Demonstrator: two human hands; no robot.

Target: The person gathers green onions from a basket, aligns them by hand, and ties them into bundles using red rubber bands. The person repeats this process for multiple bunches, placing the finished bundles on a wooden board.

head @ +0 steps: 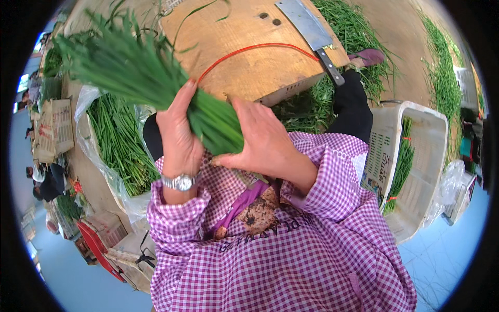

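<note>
A thick bunch of long green leaves, which look like garlic chives (214,117), lies aslant between my hands above my lap. My left hand (177,124), with a metal-banded watch at the wrist, is wrapped around its middle. At the stem end, my right hand (263,138) grips the bunch with the thumb below and the fingers over it. The leafy tips fan out to the upper left and are blurred. Beyond the hands, a red tie (257,46) curves across a wooden board (237,23). A cleaver (308,27) rests along the board's right edge, its black handle sticking out past the corner.
Left of my knee, a plastic-lined crate (111,187) holds loose green leaves (121,148). On the right, a white plastic crate (427,156) contains a bunch tied with red bands (401,167). Cut leaves (351,27) litter the floor beside the board, around a purple shoe (370,57).
</note>
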